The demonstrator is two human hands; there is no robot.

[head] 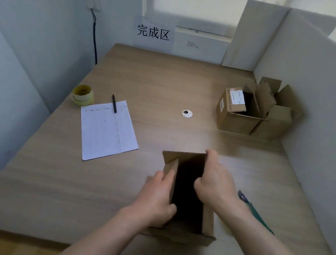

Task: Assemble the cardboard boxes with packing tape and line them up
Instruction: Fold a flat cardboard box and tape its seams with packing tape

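Observation:
An open brown cardboard box (208,222) stands on the table (157,87) near its front edge, its dark inside facing up. My left hand (158,196) grips the box's left flap, fingers curled over its edge. My right hand (215,180) holds the right wall, thumb inside and fingers over the far corner. A roll of yellowish packing tape (82,95) lies at the table's left side, well away from both hands. Two more open cardboard boxes (254,113) stand together at the far right.
A printed sheet of paper (107,130) with a black pen (114,103) on its top edge lies left of centre. A small white round cable cap (187,113) sits mid-table. White partition boards (319,72) wall the right side. A dark green object (258,214) lies beside my right forearm.

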